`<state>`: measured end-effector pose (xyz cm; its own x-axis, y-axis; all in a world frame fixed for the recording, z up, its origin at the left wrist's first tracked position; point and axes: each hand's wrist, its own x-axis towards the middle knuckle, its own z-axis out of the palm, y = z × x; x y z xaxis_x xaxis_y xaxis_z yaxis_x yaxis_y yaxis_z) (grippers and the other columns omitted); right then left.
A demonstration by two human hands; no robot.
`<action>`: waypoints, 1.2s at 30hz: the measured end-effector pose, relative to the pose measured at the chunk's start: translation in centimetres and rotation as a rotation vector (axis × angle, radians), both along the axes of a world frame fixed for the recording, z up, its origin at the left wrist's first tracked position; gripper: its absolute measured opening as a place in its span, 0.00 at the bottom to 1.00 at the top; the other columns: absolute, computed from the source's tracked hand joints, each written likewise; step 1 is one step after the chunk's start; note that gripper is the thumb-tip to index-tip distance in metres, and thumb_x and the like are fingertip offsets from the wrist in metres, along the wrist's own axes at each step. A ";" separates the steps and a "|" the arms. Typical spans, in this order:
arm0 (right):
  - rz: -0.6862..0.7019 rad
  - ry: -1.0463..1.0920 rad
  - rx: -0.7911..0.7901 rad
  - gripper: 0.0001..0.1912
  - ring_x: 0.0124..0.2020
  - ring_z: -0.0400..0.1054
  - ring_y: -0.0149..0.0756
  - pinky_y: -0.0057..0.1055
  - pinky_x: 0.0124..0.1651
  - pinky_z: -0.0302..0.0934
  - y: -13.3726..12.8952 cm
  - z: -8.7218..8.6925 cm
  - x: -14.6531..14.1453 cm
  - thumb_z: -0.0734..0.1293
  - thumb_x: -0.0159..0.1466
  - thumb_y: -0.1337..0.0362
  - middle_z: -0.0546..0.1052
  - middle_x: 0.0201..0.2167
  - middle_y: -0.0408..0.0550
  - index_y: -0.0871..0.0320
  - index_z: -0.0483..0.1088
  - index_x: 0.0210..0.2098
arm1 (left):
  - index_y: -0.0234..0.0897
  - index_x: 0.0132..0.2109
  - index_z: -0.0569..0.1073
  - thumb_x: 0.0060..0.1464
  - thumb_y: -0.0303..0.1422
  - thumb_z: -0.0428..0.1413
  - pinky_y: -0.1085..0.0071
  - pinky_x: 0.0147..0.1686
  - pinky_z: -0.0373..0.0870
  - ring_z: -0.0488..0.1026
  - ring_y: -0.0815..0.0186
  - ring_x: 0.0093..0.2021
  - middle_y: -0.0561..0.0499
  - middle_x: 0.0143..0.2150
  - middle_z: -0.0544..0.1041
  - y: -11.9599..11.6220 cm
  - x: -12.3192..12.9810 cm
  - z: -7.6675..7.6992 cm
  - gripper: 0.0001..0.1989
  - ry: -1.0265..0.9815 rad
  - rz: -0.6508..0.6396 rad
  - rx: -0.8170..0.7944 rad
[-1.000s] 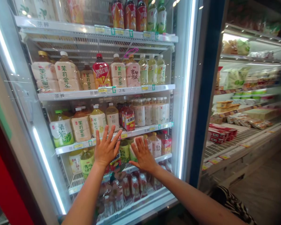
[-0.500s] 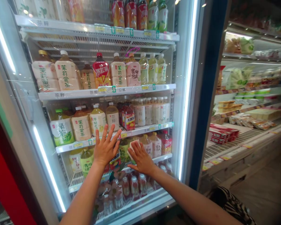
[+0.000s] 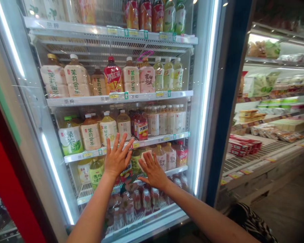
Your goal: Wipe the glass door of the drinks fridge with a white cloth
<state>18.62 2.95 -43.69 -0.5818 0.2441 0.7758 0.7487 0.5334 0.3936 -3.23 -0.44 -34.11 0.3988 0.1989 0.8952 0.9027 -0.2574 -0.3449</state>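
My left hand (image 3: pixel 118 157) lies flat with spread fingers against the glass door (image 3: pixel 63 135) of a lit drinks fridge, over the bottles near the third shelf's front edge. To its right, my right hand (image 3: pixel 154 170) presses a white cloth (image 3: pixel 145 159) against the same glass. The cloth is partly hidden under my fingers, and I cannot tell whether it is cloth or thick paper. Behind the glass stand rows of bottled teas (image 3: pixel 77 81) and juices on wire shelves.
The fridge's dark blue door frame (image 3: pixel 229 101) stands to the right. Beyond it, an open chilled shelf unit (image 3: pixel 268 148) holds packaged foods and red boxes. A person's striped sleeve (image 3: pixel 250 221) shows at the lower right. A red panel (image 3: pixel 7 189) lies at the left.
The view has drifted, shifting the fridge rightward in the picture. My right hand and the white cloth have slid slightly down and left across the glass. My left hand stays nearly still.
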 end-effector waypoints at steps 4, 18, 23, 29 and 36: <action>-0.078 0.094 0.009 0.58 0.77 0.23 0.62 0.69 0.72 0.35 1.1 7.6 -0.4 0.65 0.66 0.38 0.24 0.76 0.62 0.57 0.24 0.76 | 0.51 0.74 0.53 0.63 0.40 0.56 0.46 0.76 0.29 0.39 0.55 0.77 0.50 0.76 0.51 0.0 0.0 0.1 0.36 0.002 -0.003 0.015; -0.015 0.012 0.058 0.54 0.77 0.24 0.55 0.64 0.74 0.37 1.6 4.6 1.8 0.64 0.68 0.41 0.28 0.77 0.57 0.54 0.27 0.76 | 0.50 0.73 0.55 0.63 0.41 0.56 0.46 0.75 0.29 0.38 0.55 0.78 0.50 0.76 0.52 0.0 0.0 0.1 0.34 0.017 0.024 0.018; -0.147 0.189 0.097 0.56 0.76 0.22 0.62 0.69 0.73 0.30 3.2 13.8 0.9 0.61 0.68 0.39 0.20 0.75 0.60 0.57 0.19 0.75 | 0.50 0.73 0.56 0.63 0.41 0.56 0.45 0.75 0.30 0.38 0.55 0.78 0.50 0.76 0.52 0.1 -0.1 -0.1 0.34 0.011 0.022 0.027; -0.089 0.142 0.058 0.56 0.77 0.20 0.60 0.69 0.73 0.35 1.3 2.8 1.2 0.63 0.68 0.42 0.24 0.76 0.62 0.61 0.24 0.75 | 0.50 0.72 0.57 0.63 0.41 0.55 0.46 0.75 0.30 0.39 0.55 0.78 0.50 0.76 0.52 0.1 0.0 -0.2 0.33 0.008 0.016 0.022; -0.126 0.168 0.078 0.53 0.77 0.22 0.58 0.68 0.73 0.30 3.2 10.9 3.2 0.60 0.70 0.42 0.22 0.76 0.58 0.57 0.21 0.75 | 0.50 0.72 0.57 0.63 0.40 0.56 0.45 0.75 0.31 0.40 0.55 0.77 0.50 0.75 0.53 0.2 0.0 0.0 0.33 0.004 0.000 0.028</action>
